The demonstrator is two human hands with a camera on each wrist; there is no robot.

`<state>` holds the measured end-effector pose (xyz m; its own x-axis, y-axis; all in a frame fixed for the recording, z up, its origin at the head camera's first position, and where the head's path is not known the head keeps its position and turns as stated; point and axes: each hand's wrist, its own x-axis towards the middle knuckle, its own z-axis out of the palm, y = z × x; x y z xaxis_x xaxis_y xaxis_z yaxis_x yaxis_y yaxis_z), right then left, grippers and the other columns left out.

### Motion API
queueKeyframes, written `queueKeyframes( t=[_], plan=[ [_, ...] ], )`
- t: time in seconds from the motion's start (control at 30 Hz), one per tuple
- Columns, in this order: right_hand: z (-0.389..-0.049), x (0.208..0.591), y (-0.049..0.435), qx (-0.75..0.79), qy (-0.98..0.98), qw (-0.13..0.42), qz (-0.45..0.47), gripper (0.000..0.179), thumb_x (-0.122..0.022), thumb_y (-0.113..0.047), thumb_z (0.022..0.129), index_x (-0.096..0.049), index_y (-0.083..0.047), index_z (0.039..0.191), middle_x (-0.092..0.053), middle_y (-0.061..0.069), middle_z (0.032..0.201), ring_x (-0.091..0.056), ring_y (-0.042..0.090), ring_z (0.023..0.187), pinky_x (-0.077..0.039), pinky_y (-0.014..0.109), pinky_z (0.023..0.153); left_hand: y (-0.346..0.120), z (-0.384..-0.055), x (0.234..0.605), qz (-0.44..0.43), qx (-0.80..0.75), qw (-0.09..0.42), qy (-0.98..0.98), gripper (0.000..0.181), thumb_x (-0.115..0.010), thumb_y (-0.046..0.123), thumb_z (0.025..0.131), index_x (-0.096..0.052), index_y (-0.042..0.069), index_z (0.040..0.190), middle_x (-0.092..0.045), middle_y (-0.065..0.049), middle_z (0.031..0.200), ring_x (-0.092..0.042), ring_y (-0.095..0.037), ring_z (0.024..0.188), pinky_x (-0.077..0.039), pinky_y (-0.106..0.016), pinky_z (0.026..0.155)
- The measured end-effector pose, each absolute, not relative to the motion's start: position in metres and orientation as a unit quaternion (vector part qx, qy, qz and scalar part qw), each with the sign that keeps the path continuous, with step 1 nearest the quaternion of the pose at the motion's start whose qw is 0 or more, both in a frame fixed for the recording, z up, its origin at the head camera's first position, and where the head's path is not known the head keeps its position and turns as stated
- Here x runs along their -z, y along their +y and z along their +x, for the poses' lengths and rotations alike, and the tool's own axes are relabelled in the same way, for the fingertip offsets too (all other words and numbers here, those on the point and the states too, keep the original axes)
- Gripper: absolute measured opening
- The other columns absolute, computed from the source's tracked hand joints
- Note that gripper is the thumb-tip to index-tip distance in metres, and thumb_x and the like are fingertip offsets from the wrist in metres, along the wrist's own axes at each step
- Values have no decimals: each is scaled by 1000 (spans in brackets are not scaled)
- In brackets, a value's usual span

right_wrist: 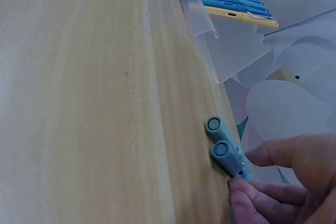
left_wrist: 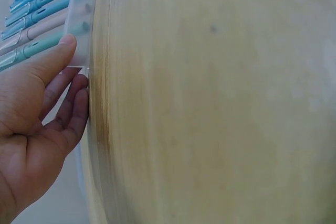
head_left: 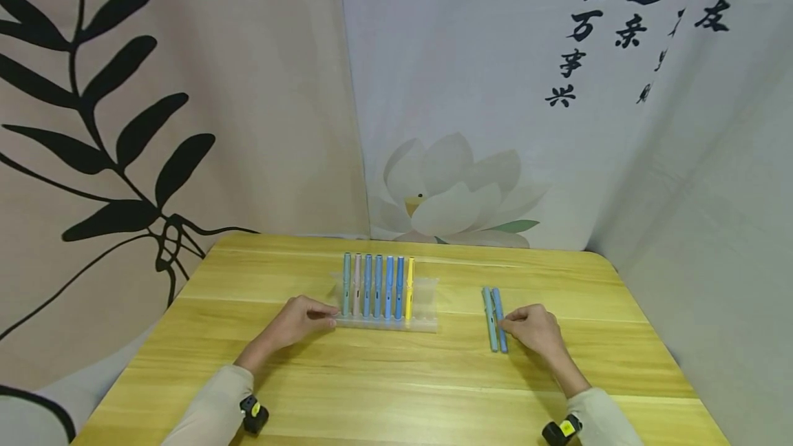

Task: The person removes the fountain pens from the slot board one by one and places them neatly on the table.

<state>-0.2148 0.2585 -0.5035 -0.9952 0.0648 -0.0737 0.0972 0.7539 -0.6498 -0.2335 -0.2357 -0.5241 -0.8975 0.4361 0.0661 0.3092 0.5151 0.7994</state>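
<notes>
A clear plastic pen stand (head_left: 424, 305) holds an upright row of several capped pens: a green pen (head_left: 346, 284), a greyish-pink pen (head_left: 356, 285), blue pens (head_left: 389, 288) and a yellow pen (head_left: 409, 288). My left hand (head_left: 305, 316) grips the stand's left end, thumb (left_wrist: 65, 45) on the front lip and fingers curled below it. On the table to the right lie a light green pen (head_left: 490, 319) and a loose blue pen (head_left: 499, 320), side by side. My right hand (head_left: 534, 327) pinches the loose blue pen, thumb (right_wrist: 268, 153) and fingertips (right_wrist: 242, 190) on opposite sides of it.
The wooden table (head_left: 372, 391) has its back edge against a curtain (head_left: 471, 88) printed with a flower and writing. Another curtain (head_left: 279, 88) with dark leaves hangs at the left. The stand's right end, past the yellow pen, has bare slots.
</notes>
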Motion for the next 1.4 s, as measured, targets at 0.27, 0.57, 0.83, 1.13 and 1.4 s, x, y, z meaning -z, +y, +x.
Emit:
queueKeyframes(
  t=[0.27,0.57,0.83,1.13,1.4],
  plan=[
    [-215,496,256,374,927,-20,4,26,-76,-21,93,-77,-1,110,-78,11,98,-73,26,90,-58,43,77,-235,-233,524,218,-439,68,869,29,-73,20,97,-76,3,119,-75,-10,116,-73,-16,98,-59,-29,83],
    [-217,483,235,416,906,-58,-60,33,-75,-22,95,-74,-1,121,-77,8,103,-72,26,94,-60,37,79,-236,-233,525,214,-445,75,866,30,-72,22,97,-75,3,120,-75,-10,117,-73,-17,100,-59,-30,84],
    [-220,483,209,458,880,-82,-99,26,-78,-21,93,-77,-9,116,-77,2,101,-72,17,92,-58,27,81,-236,-233,524,215,-446,74,866,30,-73,23,97,-76,3,120,-75,-10,117,-73,-18,101,-59,-30,84],
    [-228,493,178,492,859,-82,-119,25,-79,-23,92,-78,-11,114,-77,-2,100,-71,15,92,-57,25,81,-236,-233,525,221,-447,71,864,29,-72,21,97,-76,3,119,-75,-10,117,-73,-18,100,-59,-27,83],
    [-233,499,149,500,850,-79,-144,27,-79,-21,92,-77,-4,113,-78,-2,98,-71,14,88,-58,27,79,-236,-233,524,222,-446,70,864,29,-72,20,97,-75,2,120,-75,-11,118,-73,-19,101,-59,-28,83]
  ],
)
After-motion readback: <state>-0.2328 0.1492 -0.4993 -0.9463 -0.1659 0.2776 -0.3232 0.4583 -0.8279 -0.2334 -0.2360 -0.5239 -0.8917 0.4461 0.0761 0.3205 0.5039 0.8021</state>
